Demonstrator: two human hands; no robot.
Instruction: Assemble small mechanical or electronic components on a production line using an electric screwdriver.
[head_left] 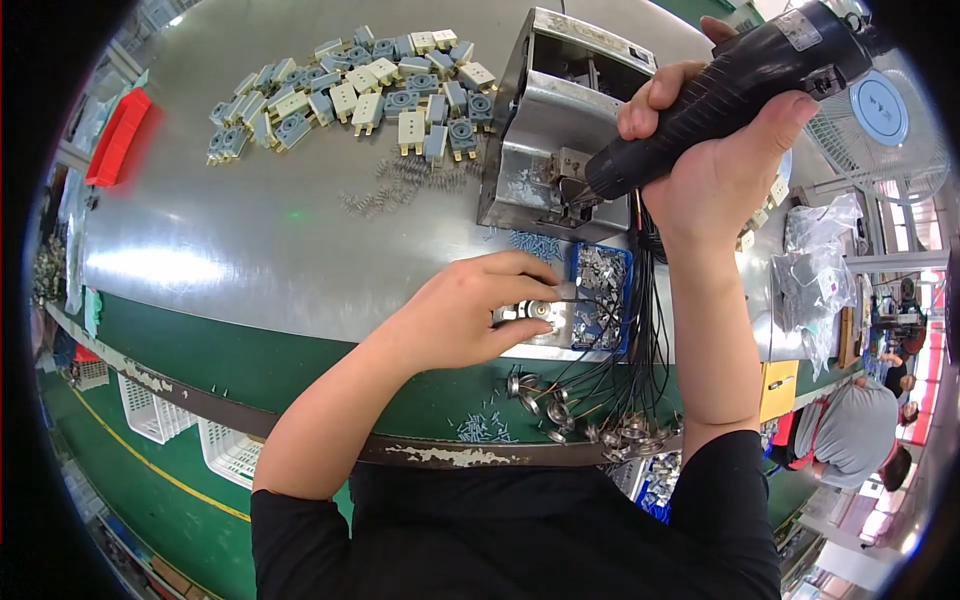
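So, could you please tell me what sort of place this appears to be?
It looks like a factory assembly workshop: a metal-topped workbench bears a pile of gray and cream plug-like parts, a blue tray holds small metal pieces, and the right hand grips a black driver-like tool.

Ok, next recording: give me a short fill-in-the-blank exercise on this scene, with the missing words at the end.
1. The right hand holds a tool whose main colour is ____.
2. The tray of small parts beside the left hand is coloured ____.
3. In the picture, the springs lie to the ____ of the metal machine.
4. The bin at the table's far left is coloured ____.

Missing words: black; blue; left; red.
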